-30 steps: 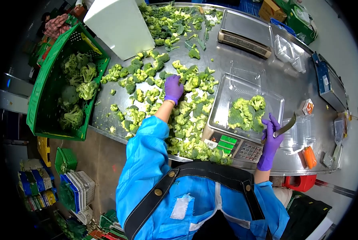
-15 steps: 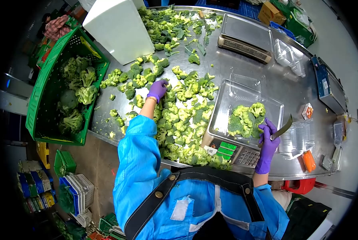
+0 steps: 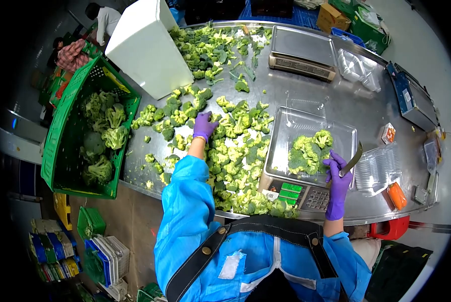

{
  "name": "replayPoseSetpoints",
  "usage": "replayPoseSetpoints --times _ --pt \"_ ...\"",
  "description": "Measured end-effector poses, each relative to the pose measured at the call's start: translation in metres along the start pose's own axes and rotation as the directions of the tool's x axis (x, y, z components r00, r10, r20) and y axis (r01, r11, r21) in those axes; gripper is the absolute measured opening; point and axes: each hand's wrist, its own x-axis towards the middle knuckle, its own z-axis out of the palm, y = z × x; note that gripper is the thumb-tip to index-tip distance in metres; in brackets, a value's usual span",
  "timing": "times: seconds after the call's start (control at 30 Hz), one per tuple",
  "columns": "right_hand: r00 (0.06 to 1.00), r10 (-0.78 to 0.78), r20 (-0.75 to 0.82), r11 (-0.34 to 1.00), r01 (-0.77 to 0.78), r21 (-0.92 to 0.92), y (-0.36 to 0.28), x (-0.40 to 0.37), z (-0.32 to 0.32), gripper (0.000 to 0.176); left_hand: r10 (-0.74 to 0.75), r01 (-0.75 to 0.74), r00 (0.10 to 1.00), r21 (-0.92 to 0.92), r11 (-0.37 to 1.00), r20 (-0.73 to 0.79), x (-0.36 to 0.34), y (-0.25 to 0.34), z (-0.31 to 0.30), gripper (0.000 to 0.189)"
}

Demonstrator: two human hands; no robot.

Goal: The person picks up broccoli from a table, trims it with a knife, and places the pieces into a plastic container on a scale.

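Note:
My left hand [image 3: 204, 126], in a purple glove, reaches over cut broccoli florets [image 3: 238, 151] spread across the steel table. Its fingers are apart near the florets, and I see nothing held in them. In my right hand [image 3: 338, 176], also gloved, is a knife [image 3: 354, 159], its curved blade pointing up and away. That hand is at the right edge of a digital scale [image 3: 281, 177] with a lit green display. A heap of broccoli [image 3: 310, 152] sits on the scale's pan, close to my right fingers. A clear plastic container [image 3: 308, 111] is at the pan's far edge.
Left of the table, a green crate [image 3: 59, 146] holds larger broccoli heads. A white foam box [image 3: 147, 50] stands at the far left. A second scale [image 3: 303, 48] and clear trays [image 3: 379, 168] are on the right. Two people [image 3: 72, 55] are beyond the crate.
My left hand has shifted slightly right over the florets, and its fingers have spread. My right hand keeps the knife beside the scale. The whole view has tilted slightly.

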Motion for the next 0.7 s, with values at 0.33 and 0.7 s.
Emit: replayPoseSetpoints --times 0.33,0.7 --pt "1.000 -0.001 0.010 1.000 0.001 0.003 0.003 -0.002 0.001 0.028 -0.055 0.063 0.998 0.262 0.963 -0.037 -0.001 0.023 -0.007 0.037" --pt "0.999 0.033 0.015 0.998 -0.034 0.047 0.002 -0.004 0.000 0.028 -0.029 0.141 0.990 -0.990 0.029 0.141 -0.025 0.015 -0.041 0.051"
